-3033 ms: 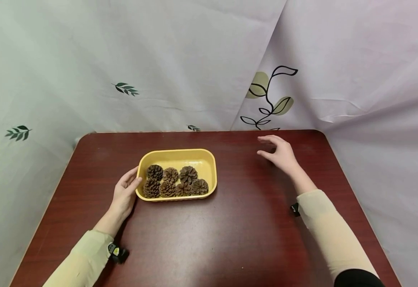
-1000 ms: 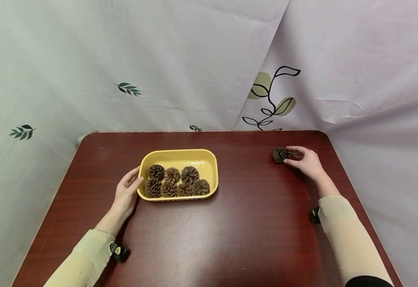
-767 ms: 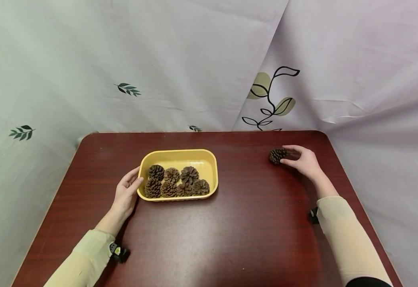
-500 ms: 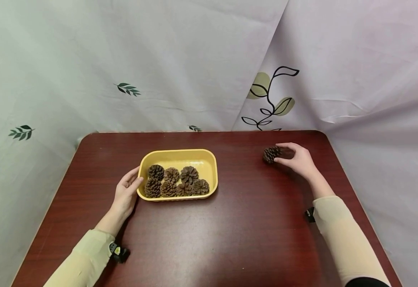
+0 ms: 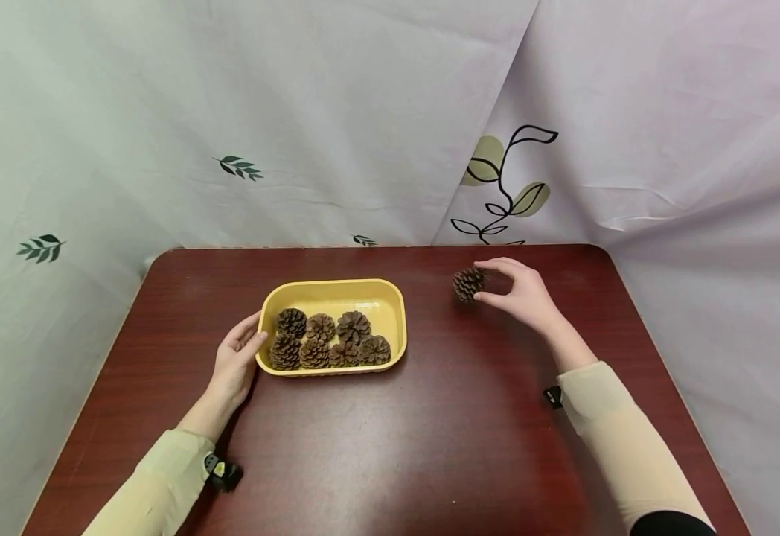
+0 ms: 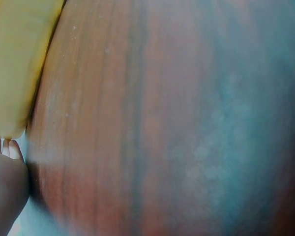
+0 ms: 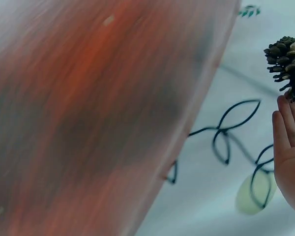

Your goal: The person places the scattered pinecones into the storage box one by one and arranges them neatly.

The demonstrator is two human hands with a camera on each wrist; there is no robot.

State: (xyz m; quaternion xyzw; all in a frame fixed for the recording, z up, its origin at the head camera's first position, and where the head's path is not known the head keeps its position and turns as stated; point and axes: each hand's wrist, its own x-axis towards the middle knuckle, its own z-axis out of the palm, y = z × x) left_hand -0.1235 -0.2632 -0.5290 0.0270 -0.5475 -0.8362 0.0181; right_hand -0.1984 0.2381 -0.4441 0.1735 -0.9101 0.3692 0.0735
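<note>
In the head view, my right hand (image 5: 520, 292) pinches a brown pine cone (image 5: 468, 284) between thumb and fingers, over the table right of a yellow tray (image 5: 398, 327). The right wrist view shows that pine cone (image 7: 287, 61) at the tips of the fingers. Several other pine cones (image 5: 315, 353) lie in two rows inside the tray, toward its left and front. My left hand (image 5: 232, 365) holds the tray's left end, thumb at the rim. In the left wrist view the fingers (image 6: 6, 147) meet the end of the tray's yellow wall (image 6: 19, 73).
Both hands work over a dark red-brown wooden table (image 5: 363, 447) with rounded far corners. Behind it and along the sides hangs a pale curtain (image 5: 336, 119) with printed leaves. Inside the tray, the right back part shows bare yellow floor.
My right hand first moved rightward and took hold of a pine cone at the right of the table. Since then it has carried the cone left toward the tray. The left hand stayed put.
</note>
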